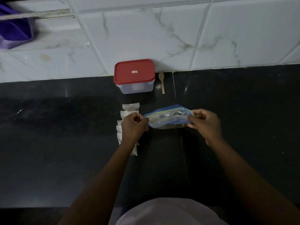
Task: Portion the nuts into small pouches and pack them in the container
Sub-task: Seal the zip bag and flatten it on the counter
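A pale pink garment [170, 211] fills the bottom edge, and two bare forearms reach out from it over a black countertop [65, 143]. The left hand [134, 125] and right hand [205, 122] each pinch one end of a blue-edged zip bag [168, 117], holding it stretched sideways just above the counter; its contents are too dim to make out. A row of small pouches [130, 107] lies under and beyond the left hand. Farther back, against the tiled wall, the clear container [135, 87] stands with its red lid [134, 71] on and a wooden spoon [161, 82] just to its right.
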`<state>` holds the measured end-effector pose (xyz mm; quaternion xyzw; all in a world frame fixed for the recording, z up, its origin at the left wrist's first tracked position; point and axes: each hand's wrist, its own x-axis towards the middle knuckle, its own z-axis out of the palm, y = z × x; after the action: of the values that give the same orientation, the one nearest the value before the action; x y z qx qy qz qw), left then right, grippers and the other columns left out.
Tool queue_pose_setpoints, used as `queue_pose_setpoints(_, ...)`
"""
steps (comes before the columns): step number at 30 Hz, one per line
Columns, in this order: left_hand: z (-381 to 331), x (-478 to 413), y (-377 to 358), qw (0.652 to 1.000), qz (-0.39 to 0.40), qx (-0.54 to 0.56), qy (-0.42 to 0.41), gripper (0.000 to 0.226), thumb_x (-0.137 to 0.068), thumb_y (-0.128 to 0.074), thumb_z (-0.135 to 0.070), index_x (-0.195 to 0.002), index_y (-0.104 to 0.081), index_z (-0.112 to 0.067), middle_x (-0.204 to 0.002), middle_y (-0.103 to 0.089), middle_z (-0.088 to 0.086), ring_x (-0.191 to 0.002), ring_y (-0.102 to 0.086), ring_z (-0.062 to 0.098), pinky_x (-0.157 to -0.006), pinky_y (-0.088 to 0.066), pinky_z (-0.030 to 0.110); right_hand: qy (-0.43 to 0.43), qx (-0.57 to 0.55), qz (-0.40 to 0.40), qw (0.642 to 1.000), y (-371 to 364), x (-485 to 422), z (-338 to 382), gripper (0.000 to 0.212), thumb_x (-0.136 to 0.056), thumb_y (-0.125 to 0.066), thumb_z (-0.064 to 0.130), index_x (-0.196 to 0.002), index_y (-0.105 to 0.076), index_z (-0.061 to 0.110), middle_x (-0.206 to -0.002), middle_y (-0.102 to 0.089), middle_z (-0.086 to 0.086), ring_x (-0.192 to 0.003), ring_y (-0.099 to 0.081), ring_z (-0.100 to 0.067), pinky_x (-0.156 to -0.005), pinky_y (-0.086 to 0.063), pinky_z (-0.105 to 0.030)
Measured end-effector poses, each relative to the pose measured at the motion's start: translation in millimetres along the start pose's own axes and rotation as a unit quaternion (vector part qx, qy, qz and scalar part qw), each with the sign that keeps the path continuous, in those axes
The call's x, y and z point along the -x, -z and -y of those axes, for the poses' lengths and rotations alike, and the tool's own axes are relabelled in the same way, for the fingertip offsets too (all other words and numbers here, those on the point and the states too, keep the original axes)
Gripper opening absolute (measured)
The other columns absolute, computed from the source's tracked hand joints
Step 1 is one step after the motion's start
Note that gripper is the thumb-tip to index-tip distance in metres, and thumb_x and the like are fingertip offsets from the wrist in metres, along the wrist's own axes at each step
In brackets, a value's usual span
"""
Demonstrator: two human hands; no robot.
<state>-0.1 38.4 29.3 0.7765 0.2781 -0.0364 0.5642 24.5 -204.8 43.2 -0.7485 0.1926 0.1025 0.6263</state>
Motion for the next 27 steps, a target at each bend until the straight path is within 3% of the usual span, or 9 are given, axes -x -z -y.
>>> queue_pose_setpoints(4,-7.1,0.3,-4.5,0.985,-0.093,-0.106,-0.101,0.021,-0.086,-0.069,-0.006,-0.069,-0.058,-0.006,-0.065,-0.065,0.009,-0.062,-0.068,0.025,-0.067,-0.061,0.041,0.079,0.133,-0.022,0.988,7.7,-6.7,0.7,0.015,-0.093,-0.070,0.010,-0.102,-0.072,0.022,-0.089,-0.071,0.007,-0.081,-0.073,-0.008,-0.068,-0.061,-0.023)
queue_pose_setpoints(7,-13.3,-1.8,-9.2,0.975,-0.136,-0.127,-0.121,0.022,-0.085,-0.065,-0.006,-0.066,-0.055,-0.007,-0.060,-0.055,0.003,-0.057,-0.055,0.016,-0.067,-0.057,0.044,0.127,0.230,-0.023,0.965,13.8,-11.3,2.1,0.016,-0.091,-0.072,0.013,-0.104,-0.076,0.022,-0.088,-0.071,0.010,-0.080,-0.071,-0.005,-0.075,-0.060,-0.024)
queue_pose_setpoints(9,-15.7,-2.9,-12.2,0.970,-0.153,-0.148,-0.114,0.020,-0.086,-0.064,-0.009,-0.069,-0.055,-0.007,-0.062,-0.056,0.002,-0.060,-0.057,0.017,-0.066,-0.057,0.045,0.181,0.276,-0.039,0.943,15.7,-13.7,2.3,0.016,-0.089,-0.074,0.014,-0.104,-0.077,0.020,-0.093,-0.073,0.008,-0.081,-0.068,-0.002,-0.074,-0.053,-0.016)
queue_pose_setpoints(12,-18.3,-8.5,-12.6,0.974,-0.117,-0.160,-0.109,0.011,-0.090,-0.068,-0.013,-0.084,-0.059,-0.012,-0.079,-0.064,0.002,-0.077,-0.066,0.020,-0.073,-0.060,0.046,0.215,0.299,-0.064,0.927,19.3,-15.8,5.6,0.015,-0.087,-0.076,0.017,-0.102,-0.075,0.019,-0.097,-0.068,0.004,-0.080,-0.066,-0.004,-0.071,-0.053,-0.016)
queue_pose_setpoints(15,-18.7,-13.0,-5.6,0.974,-0.061,-0.173,-0.131,0.015,-0.090,-0.068,-0.009,-0.090,-0.060,-0.022,-0.096,-0.065,-0.004,-0.094,-0.066,0.016,-0.081,-0.060,0.040,0.145,0.252,-0.023,0.957,22.4,-16.1,11.8,0.015,-0.087,-0.078,0.021,-0.102,-0.073,0.021,-0.089,-0.071,0.005,-0.074,-0.072,-0.010,-0.064,-0.062,-0.027)
queue_pose_setpoints(18,-17.5,-14.0,4.7,0.987,-0.022,-0.124,-0.105,0.013,-0.094,-0.066,-0.011,-0.088,-0.069,-0.023,-0.094,-0.070,-0.005,-0.087,-0.072,0.013,-0.075,-0.064,0.039,0.140,0.265,0.005,0.954,22.3,-15.4,12.4,0.019,-0.084,-0.082,0.027,-0.102,-0.076,0.021,-0.083,-0.074,0.007,-0.072,-0.073,-0.006,-0.065,-0.062,-0.025)
queue_pose_setpoints(22,-18.9,-10.9,12.8,0.992,-0.013,-0.089,-0.087,0.019,-0.099,-0.061,-0.012,-0.089,-0.071,-0.024,-0.095,-0.073,-0.002,-0.077,-0.073,0.008,-0.065,-0.062,0.024,0.158,0.313,0.032,0.936,22.5,-10.8,17.9,0.022,-0.085,-0.081,0.028,-0.105,-0.076,0.021,-0.083,-0.073,0.011,-0.074,-0.070,-0.001,-0.067,-0.056,-0.017)
queue_pose_setpoints(25,-22.0,-9.4,15.5,0.990,-0.014,-0.091,-0.102,0.023,-0.102,-0.055,-0.015,-0.091,-0.073,-0.024,-0.090,-0.074,-0.002,-0.079,-0.073,0.011,-0.073,-0.064,0.035,0.175,0.339,0.048,0.923,23.5,-8.7,24.8,0.021,-0.091,-0.074,0.026,-0.110,-0.075,0.020,-0.089,-0.071,0.012,-0.078,-0.069,-0.001,-0.069,-0.054,-0.017)
queue_pose_setpoints(27,-24.9,-8.2,15.9,0.984,-0.007,-0.140,-0.112,0.023,-0.102,-0.052,-0.022,-0.092,-0.073,-0.026,-0.090,-0.075,-0.001,-0.076,-0.070,0.009,-0.070,-0.059,0.033,0.190,0.349,0.048,0.916,25.2,-9.5,26.0,0.023,-0.094,-0.071,0.023,-0.116,-0.073,0.019,-0.098,-0.072,0.007,-0.082,-0.067,-0.001,-0.069,-0.052,-0.016)
